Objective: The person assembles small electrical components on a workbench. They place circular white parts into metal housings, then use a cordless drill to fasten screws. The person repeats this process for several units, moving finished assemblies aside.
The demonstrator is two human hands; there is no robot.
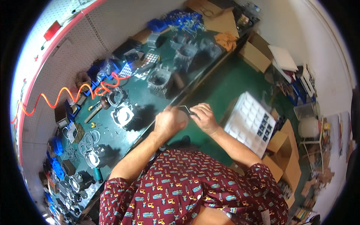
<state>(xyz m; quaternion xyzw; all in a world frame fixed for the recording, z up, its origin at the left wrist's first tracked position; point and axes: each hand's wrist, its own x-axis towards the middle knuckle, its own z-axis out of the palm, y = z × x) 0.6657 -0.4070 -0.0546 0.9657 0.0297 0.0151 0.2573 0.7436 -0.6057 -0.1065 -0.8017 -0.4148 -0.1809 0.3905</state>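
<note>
Left hand [167, 120] | right hand [202, 117] | thin metal piece [184, 108] pinched between both

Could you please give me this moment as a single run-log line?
left hand: closed around small round grey part | right hand: pinching thin dark bent metal piece | place: above edge of cluttered dark green workbench

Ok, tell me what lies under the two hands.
Under the left hand and right hand, holding a thin dark bent part, the green bench edge and green floor show; whatever lies directly beneath them stays covered.
</note>
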